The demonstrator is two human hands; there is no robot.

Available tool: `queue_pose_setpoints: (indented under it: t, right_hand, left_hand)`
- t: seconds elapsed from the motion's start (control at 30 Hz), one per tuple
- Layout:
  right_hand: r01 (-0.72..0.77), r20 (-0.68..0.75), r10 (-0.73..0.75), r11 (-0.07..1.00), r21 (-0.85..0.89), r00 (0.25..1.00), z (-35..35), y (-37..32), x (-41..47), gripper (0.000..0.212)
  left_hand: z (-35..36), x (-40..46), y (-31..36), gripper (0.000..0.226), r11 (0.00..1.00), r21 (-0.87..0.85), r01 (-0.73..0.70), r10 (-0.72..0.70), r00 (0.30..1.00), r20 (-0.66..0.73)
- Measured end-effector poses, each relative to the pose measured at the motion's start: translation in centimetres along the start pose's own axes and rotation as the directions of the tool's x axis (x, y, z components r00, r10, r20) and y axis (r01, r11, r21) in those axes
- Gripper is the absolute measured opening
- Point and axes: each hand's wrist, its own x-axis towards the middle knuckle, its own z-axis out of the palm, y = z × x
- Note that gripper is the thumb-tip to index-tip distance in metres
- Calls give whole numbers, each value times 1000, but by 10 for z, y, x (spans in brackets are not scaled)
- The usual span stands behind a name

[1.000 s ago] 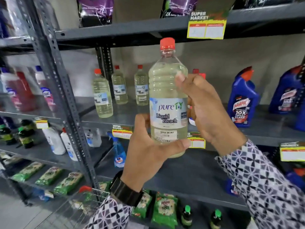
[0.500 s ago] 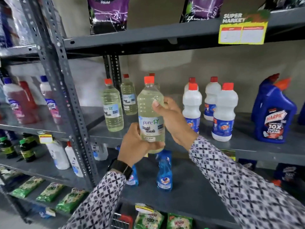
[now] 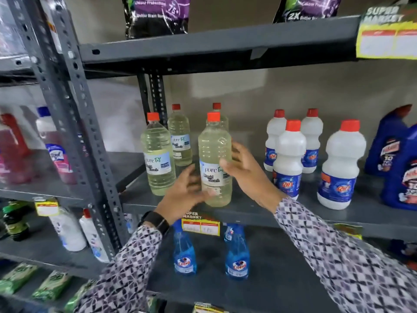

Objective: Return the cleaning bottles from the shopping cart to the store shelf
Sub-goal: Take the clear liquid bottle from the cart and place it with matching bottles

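Observation:
A clear liquid bleach bottle [image 3: 215, 154] with a red cap stands upright on the grey middle shelf [image 3: 248, 213], near its front edge. My left hand [image 3: 182, 195] is at its lower left with fingers spread and the thumb across the base. My right hand [image 3: 248, 175] is at its right side, fingers apart, thumb tip touching the label. Neither hand is closed around the bottle. Two matching bleach bottles [image 3: 158, 154] [image 3: 180, 138] stand just left and behind, and a third is mostly hidden behind the placed one. The shopping cart is out of view.
White red-capped bottles [image 3: 288, 159] [image 3: 340, 166] stand to the right, then blue toilet cleaner bottles [image 3: 399, 168]. Blue spray bottles [image 3: 184, 256] sit on the shelf below. A perforated upright post [image 3: 74, 123] stands to the left, and the upper shelf [image 3: 214, 46] hangs overhead.
The bleach bottle went from held up in both hands to standing on the shelf. Both hands have loosened and spread their fingers around it.

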Motion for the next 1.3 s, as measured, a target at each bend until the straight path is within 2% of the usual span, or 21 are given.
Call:
queue_pose_setpoints:
  t: [0.1,0.2,0.27,0.33,0.53,0.7,0.8,0.93,1.03,1.1,1.3]
  right_hand:
    - [-70,48,85,964,-256,995,-8,24,-21,85]
    - [-84,29,105,906,-415,994,-5,40,-32,81]
    - [-82,-21,81,900,-429,996,2,46,-27,71]
    - [-93,-47,80,902,-422,996,8,48,-17,67]
    - [-77,-61,55,895,-440,997,20,51,6,65]
    - [-56,-46,39,895,-442,998,20,56,6,67]
    - [-45,-34,34,900,-433,999,20,53,4,68]
    - [-27,-31,14,889,-457,999,23,52,-4,72]
    - [-9,-42,-10,909,-416,999,25,48,-4,83]
    - [-11,-44,-6,927,-374,999,25,47,0,82]
    - [-27,-69,3,936,-352,998,30,47,-1,76]
  left_hand:
    - [-28,-1,-16,52,999,-34,-30,26,993,-118]
    - [-31,4,-29,37,989,136,-59,64,997,-30]
    - [-24,9,-27,43,981,173,-87,77,995,65]
    - [-19,17,-22,47,974,183,-137,120,988,98]
    - [-17,34,-26,58,963,228,-140,135,990,36]
    - [-17,32,-35,60,970,190,-149,152,988,0]
    - [-19,31,-37,54,979,138,-147,153,988,-31]
    - [-20,28,-43,53,991,59,-119,121,992,-28]
    - [-21,30,-41,73,993,-4,-122,122,992,15]
    - [-20,32,-38,79,992,-7,-125,126,991,54]
    - [-19,34,-41,76,990,-5,-140,140,989,53]
